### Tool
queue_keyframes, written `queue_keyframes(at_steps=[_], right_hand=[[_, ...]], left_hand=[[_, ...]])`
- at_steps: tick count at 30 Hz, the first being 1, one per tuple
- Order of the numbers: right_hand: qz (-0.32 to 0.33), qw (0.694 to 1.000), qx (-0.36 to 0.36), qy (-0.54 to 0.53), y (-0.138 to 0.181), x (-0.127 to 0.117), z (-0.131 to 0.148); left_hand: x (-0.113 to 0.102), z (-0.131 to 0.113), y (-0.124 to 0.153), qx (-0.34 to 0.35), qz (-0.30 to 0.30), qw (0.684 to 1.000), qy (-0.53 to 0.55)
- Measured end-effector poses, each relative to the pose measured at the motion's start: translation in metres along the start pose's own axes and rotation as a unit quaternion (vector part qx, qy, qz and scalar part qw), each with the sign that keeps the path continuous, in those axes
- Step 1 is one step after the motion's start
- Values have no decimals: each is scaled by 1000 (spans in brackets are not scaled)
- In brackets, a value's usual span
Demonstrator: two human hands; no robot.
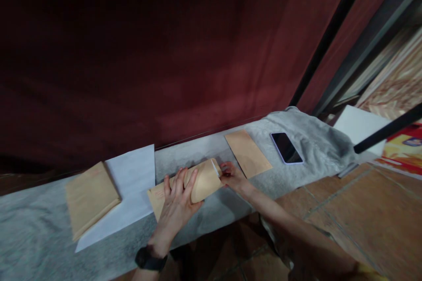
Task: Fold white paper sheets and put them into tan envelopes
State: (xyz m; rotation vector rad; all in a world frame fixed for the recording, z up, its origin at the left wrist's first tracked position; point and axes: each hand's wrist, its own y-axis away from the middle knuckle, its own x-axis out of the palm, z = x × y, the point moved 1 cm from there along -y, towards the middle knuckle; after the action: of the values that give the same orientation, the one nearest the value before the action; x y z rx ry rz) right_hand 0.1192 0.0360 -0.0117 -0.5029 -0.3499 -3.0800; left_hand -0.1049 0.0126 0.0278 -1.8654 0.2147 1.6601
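A brown paper envelope [206, 181] lies on the grey cloth [39, 237] in front of me, its middle bulging upward. My left hand [176, 204], with a black watch on the wrist, lies over the envelope with fingers curved along its bulge. My right hand [232, 175] pinches the envelope's right end, where a thin white strip shows at the flap.
A stack of brown envelopes [89, 197] rests on white paper sheets [132, 184] to the left. Another brown envelope [248, 153] and a dark phone [286, 148] lie to the right. A dark red curtain [165, 52] hangs behind. A white board [359, 125] and tiled floor [362, 210] are at right.
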Motion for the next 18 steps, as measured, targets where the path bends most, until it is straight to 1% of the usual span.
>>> queue_keyframes(at_steps=[4, 7, 10, 14, 16, 18], right_hand=[[40, 999, 36, 2, 6, -1, 8], [62, 997, 47, -2, 10, -3, 12], [63, 997, 47, -18, 14, -3, 13], [41, 997, 40, -57, 15, -5, 12], [17, 996, 37, -82, 13, -6, 12], [-7, 994, 36, -104, 11, -6, 13]], left_hand=[[1, 1, 0, 5, 7, 1000, 3], [2, 2, 0, 10, 15, 1000, 7], [3, 4, 0, 7, 23, 1000, 11], [-1, 4, 0, 1, 22, 1000, 22], [-5, 0, -2, -5, 1, 999, 39], [-10, -5, -5, -41, -57, 995, 72]])
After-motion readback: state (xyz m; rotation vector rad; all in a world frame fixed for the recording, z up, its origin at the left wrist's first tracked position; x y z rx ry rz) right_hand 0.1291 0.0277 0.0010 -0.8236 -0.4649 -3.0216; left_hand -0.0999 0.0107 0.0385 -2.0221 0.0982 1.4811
